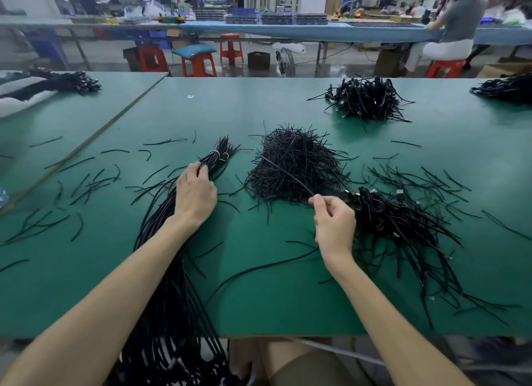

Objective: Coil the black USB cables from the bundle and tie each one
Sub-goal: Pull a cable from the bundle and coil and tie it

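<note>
A long bundle of black USB cables (172,241), bound near its far end with a pale tie, runs from the table's middle left down over the front edge. My left hand (195,192) lies on this bundle, fingertips curled into the cables just below the tie. A heap of short black twist ties (290,161) sits in the middle. My right hand (334,218) pinches one thin twist tie (285,172) between thumb and forefinger, its far end still lying across the heap. A pile of coiled, tied cables (403,221) lies right beside my right hand.
Loose ties (95,184) are scattered over the green table (273,299). Another coiled-cable pile (365,97) sits far centre-right, one more at the far right edge (506,89), and one on the left table (57,80). Red stools and a seated person are beyond.
</note>
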{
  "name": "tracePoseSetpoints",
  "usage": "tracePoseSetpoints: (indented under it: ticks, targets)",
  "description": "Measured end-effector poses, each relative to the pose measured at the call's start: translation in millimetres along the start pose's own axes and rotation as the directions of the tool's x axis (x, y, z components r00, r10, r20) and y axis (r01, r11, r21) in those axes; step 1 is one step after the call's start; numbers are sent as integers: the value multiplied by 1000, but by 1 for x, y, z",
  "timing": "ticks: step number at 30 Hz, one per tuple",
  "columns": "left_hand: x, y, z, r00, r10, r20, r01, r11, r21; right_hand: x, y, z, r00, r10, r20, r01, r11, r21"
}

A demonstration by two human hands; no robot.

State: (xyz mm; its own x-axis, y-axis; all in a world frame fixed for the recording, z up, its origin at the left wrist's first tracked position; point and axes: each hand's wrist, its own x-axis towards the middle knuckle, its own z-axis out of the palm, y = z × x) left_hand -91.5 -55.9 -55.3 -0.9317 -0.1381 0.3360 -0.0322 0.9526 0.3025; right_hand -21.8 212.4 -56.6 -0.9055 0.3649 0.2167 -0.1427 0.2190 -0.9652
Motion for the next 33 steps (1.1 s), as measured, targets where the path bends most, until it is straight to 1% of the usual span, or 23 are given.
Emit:
tracePoseSetpoints:
  ticks: [3,4,5,6,7,8,9,11,12,13,17,21,22,24,25,26,27,29,31,32,33]
  targets:
    - [-18,20,-10,986,165,33,-164,986,-32,1,2,-1,1000,22,-7,-22,1000,11]
    - [-24,29,-15,971,226,78,-221,973,-69,1,2,-1,1000,28,-7,-28,999,21]
    - [-32,39,-22,947,279,159,-260,957,-133,1,2,-1,999,35,-6,-35,999,33]
    - [-39,49,-30,907,323,271,-270,938,-217,1,2,-1,999,44,-6,-43,998,52]
    - [-46,60,-37,848,358,390,-253,921,-296,1,2,-1,998,55,-9,-54,996,78]
    - [-54,69,-43,782,382,492,-225,910,-349,0,3,-1,998,67,-14,-65,992,107]
    - [-61,77,-48,716,395,575,-206,907,-367,1,3,-1,997,79,-21,-75,988,134]
    - [-71,86,-55,597,403,694,-233,914,-331,2,3,-3,995,94,-34,-88,983,162]
    - [-75,89,-58,561,399,725,-274,916,-292,2,4,-4,994,100,-37,-93,981,171]
    - [-78,91,-61,548,392,739,-318,915,-249,1,4,-5,994,106,-38,-97,979,180]
    - [-88,96,-67,584,395,709,-441,888,-131,2,5,-6,992,122,-42,-109,969,223]
    - [-95,98,-66,582,423,695,-446,880,-162,2,7,-6,991,129,-44,-115,963,243]
    - [-95,99,-66,592,437,677,-450,876,-172,2,7,-6,991,130,-40,-117,964,240]
    - [-92,102,-67,640,467,610,-396,881,-259,2,6,-5,991,127,-30,-118,970,215]
    - [-90,105,-67,670,481,565,-332,876,-351,1,6,-4,992,121,-29,-113,974,194]
    - [-88,108,-68,706,487,514,-247,849,-466,1,5,-4,994,108,-30,-101,981,167]
    - [-85,111,-69,750,477,458,-142,793,-592,0,4,-3,996,84,-27,-80,988,130]
    - [-78,116,-71,840,389,378,73,610,-789,-1,3,-1,1000,7,10,-8,999,46]
    - [-70,121,-71,894,279,352,203,447,-871,-3,1,1,993,-81,81,82,996,-14]
    - [-65,123,-70,906,236,351,245,385,-890,-4,0,2,986,-117,120,121,992,-24]
    - [-60,126,-68,914,204,352,269,345,-899,-4,-1,3,977,-153,148,159,987,-25]
